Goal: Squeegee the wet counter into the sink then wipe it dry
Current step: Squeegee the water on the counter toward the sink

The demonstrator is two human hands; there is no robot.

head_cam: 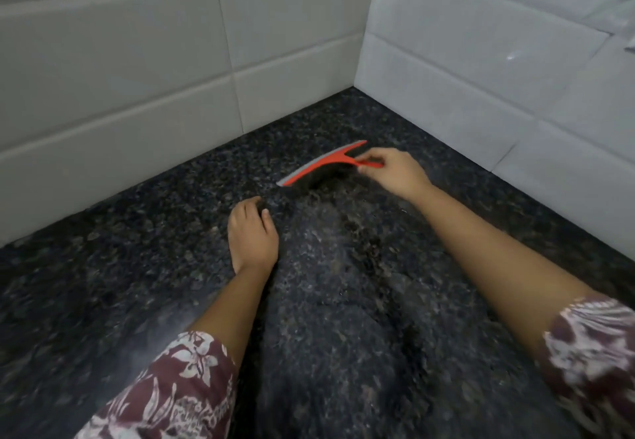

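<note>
**In the far corner of the counter: squeegee held by its handle tip, with the stroke's risks noted**

At the far right of the wet patch, the right hand pinches the end of the red squeegee handle between thumb and fingertips; the grip is narrow and sits at the very tip of the handle, not around it. The grey blade edge runs left and slightly nearward from the grip, resting on or just above the black granite counter; contact cannot be confirmed through the blur. The left hand lies loosely curled and empty on the stone, just near and left of the blade's left end. White wall tiles close the corner on two sides.

A film of water streaks toward the near edge. No sink is in view.

Likely faults: so light a pinch may let the blade twist or skip, leaving streaks; uneven pressure could lift one end; water could be pushed against the tile joint or over the near edge; the left hand lies close to the blade's path.
</note>
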